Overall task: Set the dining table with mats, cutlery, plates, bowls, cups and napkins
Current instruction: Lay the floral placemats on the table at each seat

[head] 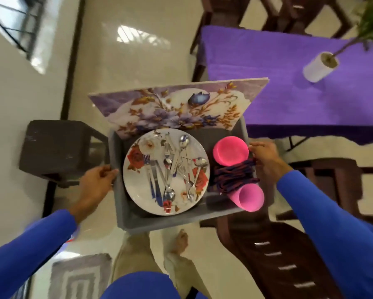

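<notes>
I carry a grey bin point(159, 222) above the floor, with my left hand point(97, 183) gripping its left rim and my right hand point(265, 161) gripping its right rim. Inside lies a floral plate point(138, 156) with several forks, spoons and knives point(172, 169) loose on it. Floral mats point(170, 111) stand on edge against the bin's far wall. Two pink cups point(230, 151) lie on their sides, with a pile of dark purple napkins point(233, 178) between them. The dining table under a purple cloth point(278, 89) is ahead on the right.
A white vase with a green plant point(319, 66) stands on the table. Dark wooden chairs point(289, 255) surround the table, one close at my right. A dark grey stool point(58, 147) stands left of the bin. A grey rug point(79, 275) lies on the glossy floor.
</notes>
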A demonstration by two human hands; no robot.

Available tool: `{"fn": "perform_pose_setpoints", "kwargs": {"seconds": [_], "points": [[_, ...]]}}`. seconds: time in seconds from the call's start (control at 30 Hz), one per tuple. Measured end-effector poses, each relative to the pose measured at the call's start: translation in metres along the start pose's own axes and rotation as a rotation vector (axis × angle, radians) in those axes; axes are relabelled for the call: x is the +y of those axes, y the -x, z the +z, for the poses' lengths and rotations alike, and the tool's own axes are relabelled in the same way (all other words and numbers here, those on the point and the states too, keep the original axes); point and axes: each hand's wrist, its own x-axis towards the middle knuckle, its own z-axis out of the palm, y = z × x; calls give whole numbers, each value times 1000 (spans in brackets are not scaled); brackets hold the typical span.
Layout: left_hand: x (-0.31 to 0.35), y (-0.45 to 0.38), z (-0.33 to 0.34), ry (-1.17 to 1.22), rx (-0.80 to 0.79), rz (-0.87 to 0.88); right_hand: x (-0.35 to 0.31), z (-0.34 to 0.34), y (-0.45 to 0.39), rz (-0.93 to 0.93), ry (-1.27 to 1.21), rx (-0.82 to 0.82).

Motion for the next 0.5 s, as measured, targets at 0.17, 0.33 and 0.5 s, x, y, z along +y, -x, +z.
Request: {"fn": "perform_pose_setpoints", "kwargs": {"seconds": [0.17, 0.33, 0.5], "points": [[27, 23, 91, 51, -92, 22, 63, -101, -16, 27, -11, 132], [42, 33, 163, 40, -271, 73, 121, -183, -35, 194, -55, 235], [58, 43, 217, 23, -308, 74, 147, -218, -36, 259, -162, 281]]}}
